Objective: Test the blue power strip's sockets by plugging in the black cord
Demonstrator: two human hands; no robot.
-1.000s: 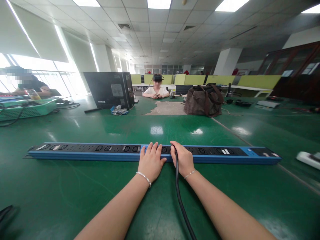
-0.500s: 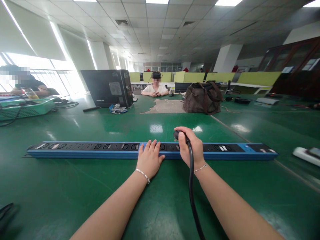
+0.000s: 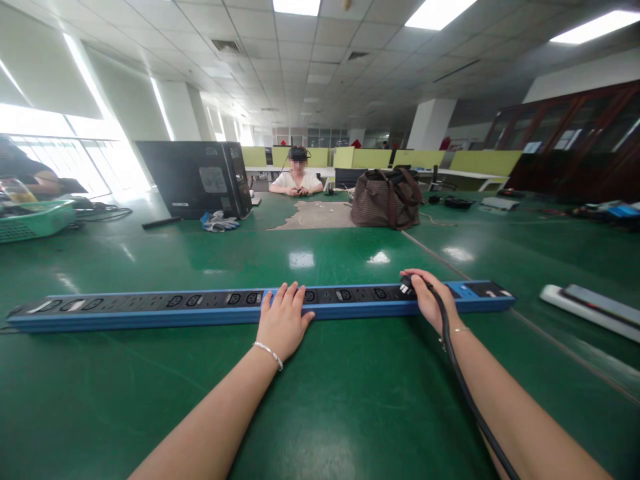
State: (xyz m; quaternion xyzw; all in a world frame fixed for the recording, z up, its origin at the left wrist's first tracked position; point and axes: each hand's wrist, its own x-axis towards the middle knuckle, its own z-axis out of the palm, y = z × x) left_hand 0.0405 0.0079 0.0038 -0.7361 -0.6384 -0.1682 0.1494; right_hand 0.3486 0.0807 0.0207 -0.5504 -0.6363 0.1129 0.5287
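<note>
Gleaming table (image 3: 350,393), probably partitions (image 3: 485,163) beyond

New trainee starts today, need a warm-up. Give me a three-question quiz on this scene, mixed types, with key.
1. What does the right hand hold?
a) a screwdriver
b) a black plug on a black cable
c) a paper cup

2. True or false: the left hand rests on the blue power strip.

3. Fill in the blank: beyond the strip, a brown ____ with straps stands on the green table.

Key:
1. b
2. True
3. bag
</note>
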